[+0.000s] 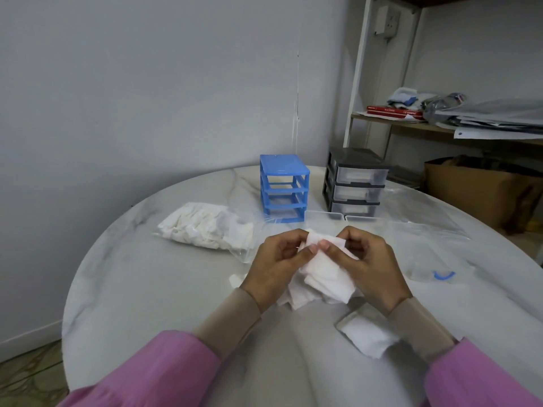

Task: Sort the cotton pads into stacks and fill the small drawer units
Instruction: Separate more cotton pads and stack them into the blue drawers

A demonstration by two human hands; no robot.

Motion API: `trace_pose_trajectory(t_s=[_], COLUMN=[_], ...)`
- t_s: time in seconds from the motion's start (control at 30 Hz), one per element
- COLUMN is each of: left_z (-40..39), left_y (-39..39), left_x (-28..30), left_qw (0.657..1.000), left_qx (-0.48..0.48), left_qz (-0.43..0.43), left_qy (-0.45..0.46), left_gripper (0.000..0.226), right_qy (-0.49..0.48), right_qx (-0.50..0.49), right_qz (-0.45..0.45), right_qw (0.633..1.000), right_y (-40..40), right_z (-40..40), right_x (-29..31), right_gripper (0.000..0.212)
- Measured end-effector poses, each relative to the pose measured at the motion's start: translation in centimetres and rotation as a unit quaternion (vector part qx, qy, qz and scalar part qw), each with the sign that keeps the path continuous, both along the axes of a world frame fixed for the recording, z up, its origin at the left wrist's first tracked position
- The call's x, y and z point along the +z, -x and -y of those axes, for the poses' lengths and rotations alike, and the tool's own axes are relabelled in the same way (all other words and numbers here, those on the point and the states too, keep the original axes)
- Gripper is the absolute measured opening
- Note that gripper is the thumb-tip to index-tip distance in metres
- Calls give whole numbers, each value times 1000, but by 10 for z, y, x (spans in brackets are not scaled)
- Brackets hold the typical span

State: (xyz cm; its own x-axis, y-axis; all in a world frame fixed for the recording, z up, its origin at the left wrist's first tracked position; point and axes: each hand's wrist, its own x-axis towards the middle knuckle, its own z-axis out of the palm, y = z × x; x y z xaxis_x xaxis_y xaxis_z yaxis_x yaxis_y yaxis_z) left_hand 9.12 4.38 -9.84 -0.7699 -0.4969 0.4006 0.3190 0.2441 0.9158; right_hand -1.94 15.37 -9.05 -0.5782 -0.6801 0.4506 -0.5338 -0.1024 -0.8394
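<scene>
While both hands work above the middle of the round table (152,289), the left hand (279,259) and the right hand (367,259) each pinch the same cotton pad (320,259) between thumb and curled fingers, the two thumbs almost meeting on its upper face. Neither hand is spread wide; both are narrowed to a fingertip pinch, and nothing else is held.

That pad looks very light, soft and limp, so it should bend and cling to its neighbours; I judge the edges and corners the best places to take it, with light pressure, peeling one layer at a time.

Directly beneath the held pad lies a loose heap of pads (311,289) on the table. Nearer the person than the heap, to its right, sits a small squared stack (367,336). Left of the heap and farther away is a clear bag of pads (205,227). Beyond the heap stand the blue drawer frame (283,186), apparently without drawers, and just to its right the grey drawer unit (352,183). Clear drawers (340,215) rest in front of both.
</scene>
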Motion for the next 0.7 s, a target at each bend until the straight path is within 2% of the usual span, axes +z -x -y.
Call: trace_pose_trajectory(t_s=[0.3,0.43,0.5,0.57,0.7], left_z=[4,3,2,2,2], left_y=[0,0,0,0,1], left_x=[2,2,3,3,1], left_qw=[998,998,998,999,999], left_qx=[65,55,40,25,26], left_qz=[-16,-21,-24,-19,-12], left_qy=[2,-32,-40,-34,-17], left_gripper=[21,24,18,8,12], right_qy=[-15,-7,1,6,-1], right_qx=[63,67,59,49,42], right_qz=[31,39,46,52,54], right_qw=[997,997,997,997,998], right_y=[2,3,4,2,1], right_z=[0,2,2,1,1], right_x=[-1,-2,-2,-1,-1], right_gripper=[32,31,35,41,36])
